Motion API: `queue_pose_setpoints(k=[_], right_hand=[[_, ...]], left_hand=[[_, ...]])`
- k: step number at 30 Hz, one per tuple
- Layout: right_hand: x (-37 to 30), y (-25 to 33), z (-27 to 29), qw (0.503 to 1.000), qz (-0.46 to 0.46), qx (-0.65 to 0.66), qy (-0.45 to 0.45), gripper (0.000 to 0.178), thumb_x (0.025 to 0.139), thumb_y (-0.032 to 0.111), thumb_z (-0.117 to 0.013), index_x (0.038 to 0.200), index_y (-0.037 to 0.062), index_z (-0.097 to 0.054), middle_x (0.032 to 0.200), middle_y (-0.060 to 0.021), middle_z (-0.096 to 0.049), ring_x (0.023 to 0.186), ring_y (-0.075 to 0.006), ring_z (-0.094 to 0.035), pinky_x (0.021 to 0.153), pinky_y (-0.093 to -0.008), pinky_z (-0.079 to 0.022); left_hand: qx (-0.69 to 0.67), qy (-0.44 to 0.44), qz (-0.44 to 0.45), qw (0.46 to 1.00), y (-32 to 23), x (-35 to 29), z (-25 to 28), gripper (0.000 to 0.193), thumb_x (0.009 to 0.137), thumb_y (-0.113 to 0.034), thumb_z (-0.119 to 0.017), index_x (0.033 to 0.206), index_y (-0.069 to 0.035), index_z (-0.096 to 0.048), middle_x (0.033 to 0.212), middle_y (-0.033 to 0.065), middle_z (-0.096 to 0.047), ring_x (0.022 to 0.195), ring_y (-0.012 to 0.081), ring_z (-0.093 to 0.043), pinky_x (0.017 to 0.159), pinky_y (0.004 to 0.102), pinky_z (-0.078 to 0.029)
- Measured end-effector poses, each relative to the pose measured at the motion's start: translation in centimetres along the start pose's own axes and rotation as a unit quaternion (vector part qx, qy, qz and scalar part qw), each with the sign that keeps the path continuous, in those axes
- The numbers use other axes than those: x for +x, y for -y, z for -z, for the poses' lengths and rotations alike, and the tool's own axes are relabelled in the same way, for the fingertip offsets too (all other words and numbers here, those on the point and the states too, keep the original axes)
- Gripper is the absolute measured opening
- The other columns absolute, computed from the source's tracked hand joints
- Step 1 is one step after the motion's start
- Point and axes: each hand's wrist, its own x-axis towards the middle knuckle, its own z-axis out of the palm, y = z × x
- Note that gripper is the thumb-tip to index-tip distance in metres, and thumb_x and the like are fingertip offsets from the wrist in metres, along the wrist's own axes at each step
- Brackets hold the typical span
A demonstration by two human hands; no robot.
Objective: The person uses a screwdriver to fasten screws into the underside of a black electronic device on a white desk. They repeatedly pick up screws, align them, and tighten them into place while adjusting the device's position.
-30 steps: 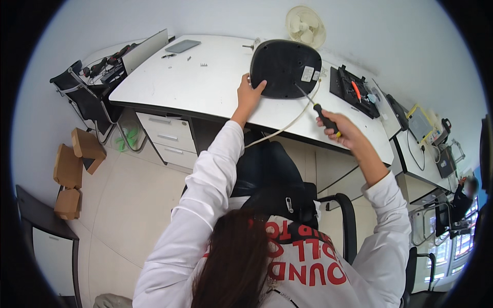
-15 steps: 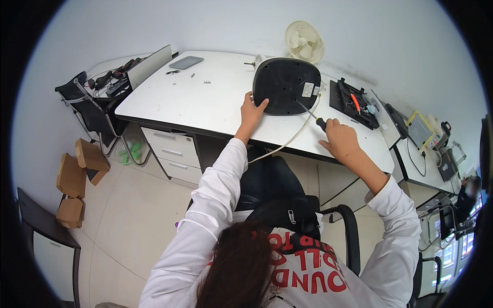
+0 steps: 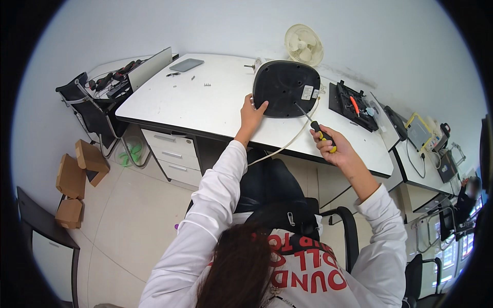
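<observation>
A fan base (image 3: 280,87), black and rounded with several screw holes, is tipped up on the desk with its underside toward me. Its lower left edge is gripped by my left hand (image 3: 250,116), thumb on the underside. My right hand (image 3: 331,145) is closed round the black and yellow handle of a screwdriver (image 3: 322,136). The screwdriver's shaft slants up to the underside, its tip at a hole near the lower middle. A pale power cord (image 3: 287,143) runs from the base's right side over the desk edge. Behind the base stands a cream fan blade in its round housing (image 3: 304,45).
An open black tool case (image 3: 353,105) with orange-handled pliers (image 3: 355,104) lies at the right of the desk (image 3: 205,102). Far left are a grey tray (image 3: 187,65) and several small screws (image 3: 207,84). Cardboard boxes (image 3: 71,176) stand on the floor; another person sits far right.
My right hand has turned and shifted its grip lower on the screwdriver, showing more of the handle. The tip stays near the same hole. My left hand and the base hold their places.
</observation>
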Motion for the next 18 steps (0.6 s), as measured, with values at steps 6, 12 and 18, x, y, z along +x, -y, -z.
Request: queue_pose_setpoints(k=[6, 12, 18], right_hand=[[0.8, -2.3, -0.8, 0.994, -0.037, 0.098, 0.03, 0.031, 0.092, 0.02, -0.053, 0.112, -0.0042, -0.05, 0.081, -0.0042, -0.053, 0.056, -0.007, -0.044, 0.043, -0.0167, -0.036], [-0.1, 1.0, 1.2, 0.99, 0.044, -0.113, -0.074, 0.031, 0.088, 0.012, -0.06, 0.11, -0.0083, -0.05, 0.08, -0.0059, -0.052, 0.058, -0.0073, -0.048, 0.041, -0.0159, -0.039], [-0.8, 2.1, 0.2, 0.782, 0.193, -0.569, -0.164, 0.031, 0.084, 0.018, -0.064, 0.098, -0.0087, -0.055, 0.082, -0.0109, -0.061, 0.063, -0.012, -0.061, 0.05, -0.0248, -0.055]], left_hand=[[0.015, 0.004, 0.004, 1.0, 0.9, 0.6, 0.1, 0.059, 0.076, -0.028, -0.073, 0.12, 0.001, -0.047, 0.097, 0.0147, -0.063, 0.079, 0.0189, -0.06, 0.073, 0.0297, -0.048], [0.006, 0.007, 0.009, 1.0, 0.6, 0.4, 0.0, 0.06, 0.076, -0.029, -0.074, 0.121, 0.001, -0.047, 0.099, 0.0142, -0.062, 0.079, 0.0178, -0.059, 0.073, 0.0294, -0.048], [0.006, -0.003, -0.018, 1.0, 0.5, 0.2, -0.4, 0.056, 0.076, -0.024, -0.073, 0.118, 0.003, -0.047, 0.095, 0.0177, -0.065, 0.08, 0.0235, -0.063, 0.074, 0.0317, -0.049]])
